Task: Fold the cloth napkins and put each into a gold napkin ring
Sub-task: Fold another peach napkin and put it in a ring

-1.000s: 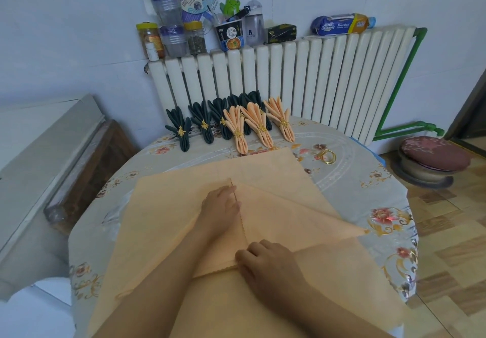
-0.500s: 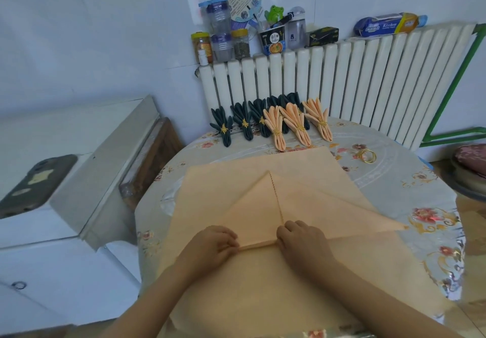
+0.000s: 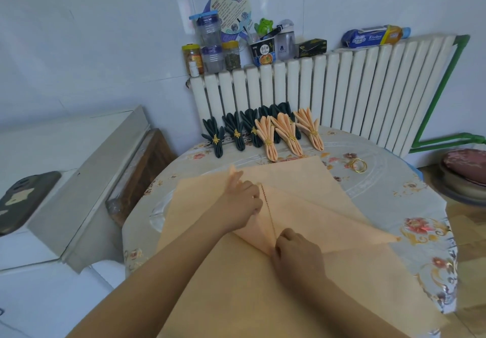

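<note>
Head view: peach napkin (image 3: 302, 179) spread mid-table. Left hand (image 3: 243, 201) pinching a folded flap at 12 o'clock, right hand (image 3: 295, 254) pressing seam flat, fingers bent. Could slip, fold pops open. Gold ring (image 3: 358, 165) at 2 o'clock, empty. Jars (image 3: 210, 48) on radiator, stuff inside unclear.

"Kitchen" is printed in white on the blue wrapped roll (image 3: 373, 39) laid atop the radiator (image 3: 342, 93); print on the round fan (image 3: 231, 8) & the noodle cup (image 3: 263, 53) can't be read, too small
</note>
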`<state>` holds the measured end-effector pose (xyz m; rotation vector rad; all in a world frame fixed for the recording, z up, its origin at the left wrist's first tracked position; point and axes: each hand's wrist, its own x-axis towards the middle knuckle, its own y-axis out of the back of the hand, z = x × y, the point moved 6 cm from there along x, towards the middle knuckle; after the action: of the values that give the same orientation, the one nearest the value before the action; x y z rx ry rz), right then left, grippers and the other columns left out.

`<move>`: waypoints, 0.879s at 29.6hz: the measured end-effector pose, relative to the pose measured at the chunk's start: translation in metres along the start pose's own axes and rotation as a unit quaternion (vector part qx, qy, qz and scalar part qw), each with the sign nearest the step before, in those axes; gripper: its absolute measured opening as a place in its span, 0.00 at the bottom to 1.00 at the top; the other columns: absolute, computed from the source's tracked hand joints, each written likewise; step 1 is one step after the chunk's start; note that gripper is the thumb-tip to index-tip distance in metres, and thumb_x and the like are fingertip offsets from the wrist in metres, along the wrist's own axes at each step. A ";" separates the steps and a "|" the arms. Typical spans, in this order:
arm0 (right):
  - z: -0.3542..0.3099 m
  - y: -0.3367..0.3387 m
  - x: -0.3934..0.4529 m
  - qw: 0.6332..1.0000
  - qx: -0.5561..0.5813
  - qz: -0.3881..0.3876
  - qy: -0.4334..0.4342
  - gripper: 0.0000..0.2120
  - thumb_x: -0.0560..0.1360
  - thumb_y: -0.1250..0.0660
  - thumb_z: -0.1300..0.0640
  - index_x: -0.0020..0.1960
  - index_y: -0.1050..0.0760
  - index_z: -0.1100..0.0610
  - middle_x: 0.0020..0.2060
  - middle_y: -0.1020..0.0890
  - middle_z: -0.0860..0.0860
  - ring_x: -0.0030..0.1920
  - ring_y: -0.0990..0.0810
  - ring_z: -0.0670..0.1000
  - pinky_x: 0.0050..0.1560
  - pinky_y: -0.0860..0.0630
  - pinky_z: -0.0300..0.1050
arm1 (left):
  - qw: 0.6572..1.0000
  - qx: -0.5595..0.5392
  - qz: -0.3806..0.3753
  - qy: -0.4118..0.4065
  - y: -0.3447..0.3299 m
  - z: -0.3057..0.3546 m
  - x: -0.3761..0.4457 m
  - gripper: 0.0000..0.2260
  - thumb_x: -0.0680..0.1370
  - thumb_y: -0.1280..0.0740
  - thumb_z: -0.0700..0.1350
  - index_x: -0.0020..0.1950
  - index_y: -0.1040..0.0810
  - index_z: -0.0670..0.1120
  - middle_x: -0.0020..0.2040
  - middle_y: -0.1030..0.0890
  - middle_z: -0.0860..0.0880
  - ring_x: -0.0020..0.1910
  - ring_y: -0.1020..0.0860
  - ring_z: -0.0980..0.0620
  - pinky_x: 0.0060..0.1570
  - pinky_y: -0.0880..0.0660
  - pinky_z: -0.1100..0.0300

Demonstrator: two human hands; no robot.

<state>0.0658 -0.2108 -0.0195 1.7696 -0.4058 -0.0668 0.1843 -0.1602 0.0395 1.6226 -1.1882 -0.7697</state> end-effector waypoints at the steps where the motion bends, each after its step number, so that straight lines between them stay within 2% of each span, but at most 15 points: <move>1: -0.002 0.001 -0.002 1.000 0.011 0.002 -0.012 0.16 0.80 0.48 0.48 0.55 0.25 0.54 0.57 0.27 0.48 0.56 0.26 0.51 0.44 0.31 0.44 | 1.000 -0.020 0.016 0.000 -0.002 0.001 0.003 0.10 0.77 0.37 0.38 0.50 0.20 0.50 0.62 0.28 0.50 0.67 0.35 0.49 0.70 0.69 0.47; 4: 0.008 0.002 0.002 0.997 0.055 0.023 -0.056 0.13 0.78 0.45 0.46 0.49 0.25 0.53 0.56 0.28 0.47 0.53 0.24 0.50 0.40 0.34 0.43 | 0.996 -0.085 0.014 0.021 -0.016 0.001 0.022 0.09 0.78 0.37 0.43 0.53 0.20 0.52 0.70 0.34 0.51 0.73 0.43 0.50 0.70 0.69 0.48; 6: 0.015 -0.001 0.005 0.994 0.074 0.031 -0.076 0.10 0.77 0.44 0.45 0.43 0.30 0.50 0.55 0.28 0.47 0.51 0.23 0.50 0.39 0.35 0.42 | 0.986 -0.150 0.003 0.076 -0.032 0.000 0.032 0.14 0.79 0.38 0.48 0.64 0.26 0.55 0.76 0.43 0.50 0.75 0.50 0.49 0.72 0.66 0.48; 7: 0.014 0.001 0.003 0.993 0.077 0.033 -0.078 0.09 0.76 0.43 0.45 0.42 0.32 0.49 0.54 0.28 0.47 0.51 0.23 0.49 0.39 0.35 0.43 | 0.975 -0.184 -0.002 0.127 -0.037 -0.005 0.029 0.18 0.80 0.39 0.49 0.70 0.32 0.55 0.78 0.47 0.49 0.76 0.51 0.48 0.73 0.63 0.47; 9: 0.018 0.000 0.004 0.992 0.087 0.047 -0.080 0.09 0.76 0.43 0.45 0.41 0.34 0.49 0.53 0.27 0.47 0.50 0.23 0.50 0.39 0.35 0.43 | 0.940 -0.244 -0.006 0.240 -0.054 -0.017 0.029 0.22 0.82 0.45 0.50 0.76 0.42 0.53 0.78 0.48 0.45 0.76 0.48 0.44 0.74 0.53 0.47; 11: 0.017 -0.001 0.004 0.991 0.082 0.071 -0.080 0.09 0.75 0.42 0.46 0.40 0.33 0.49 0.50 0.26 0.47 0.48 0.23 0.50 0.37 0.36 0.43 | 0.899 -0.295 -0.002 0.323 -0.068 -0.028 0.022 0.21 0.83 0.48 0.48 0.77 0.44 0.52 0.74 0.39 0.43 0.72 0.39 0.43 0.69 0.43 0.49; 13: 0.019 -0.004 0.006 0.991 0.058 0.092 -0.078 0.08 0.69 0.37 0.47 0.35 0.30 0.50 0.42 0.25 0.46 0.40 0.22 0.49 0.30 0.39 0.42 | 0.894 -0.314 0.004 0.319 -0.079 -0.028 0.027 0.21 0.82 0.48 0.46 0.76 0.42 0.53 0.68 0.31 0.44 0.66 0.34 0.44 0.64 0.39 0.51; 15: 0.017 -0.006 0.007 0.993 0.046 0.091 -0.067 0.10 0.59 0.33 0.47 0.29 0.31 0.50 0.32 0.26 0.46 0.27 0.24 0.46 0.23 0.48 0.38 | 0.901 -0.311 0.022 0.302 -0.084 -0.028 0.030 0.20 0.82 0.47 0.45 0.75 0.38 0.55 0.64 0.28 0.47 0.63 0.34 0.46 0.60 0.40 0.54; 17: 0.018 -0.007 0.007 0.991 0.028 0.109 -0.067 0.11 0.55 0.31 0.48 0.28 0.32 0.49 0.28 0.27 0.45 0.24 0.26 0.46 0.22 0.52 0.37 | 0.904 -0.300 0.033 0.303 -0.090 -0.028 0.034 0.20 0.82 0.46 0.45 0.74 0.36 0.55 0.62 0.28 0.48 0.62 0.34 0.47 0.59 0.40 0.54; 21: 0.016 -0.002 0.004 0.984 0.025 0.172 -0.045 0.03 0.59 0.36 0.48 0.32 0.26 0.46 0.29 0.25 0.45 0.26 0.25 0.45 0.20 0.43 0.38 | 0.906 -0.277 0.030 0.319 -0.101 -0.027 0.038 0.19 0.82 0.46 0.47 0.74 0.36 0.57 0.63 0.30 0.48 0.61 0.35 0.47 0.59 0.38 0.55; 23: 0.014 -0.005 0.004 0.983 0.022 0.178 -0.025 0.06 0.62 0.39 0.48 0.31 0.25 0.46 0.29 0.25 0.45 0.27 0.24 0.46 0.19 0.38 0.37 | 0.901 -0.277 0.021 0.334 -0.102 -0.029 0.039 0.20 0.82 0.45 0.47 0.74 0.37 0.57 0.64 0.31 0.48 0.62 0.35 0.47 0.60 0.38 0.56; 25: 0.014 -0.009 0.006 0.984 0.004 0.176 -0.009 0.04 0.59 0.30 0.49 0.28 0.24 0.47 0.28 0.25 0.45 0.27 0.25 0.47 0.19 0.36 0.37 | 0.900 -0.270 0.013 0.341 -0.100 -0.028 0.041 0.20 0.82 0.45 0.47 0.74 0.38 0.56 0.65 0.31 0.48 0.62 0.35 0.47 0.61 0.39 0.56; 26: 0.013 -0.011 0.007 0.986 -0.004 0.169 -0.006 0.08 0.55 0.24 0.50 0.28 0.24 0.48 0.27 0.25 0.44 0.26 0.25 0.47 0.19 0.35 0.37 | 0.904 -0.262 0.018 0.339 -0.096 -0.027 0.041 0.20 0.82 0.44 0.46 0.74 0.37 0.55 0.65 0.31 0.48 0.63 0.35 0.48 0.60 0.40 0.56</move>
<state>0.0711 -0.2227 -0.0315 1.6718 -0.7077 0.1610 0.2548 -0.1828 -0.0391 1.2414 -0.4508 -0.3858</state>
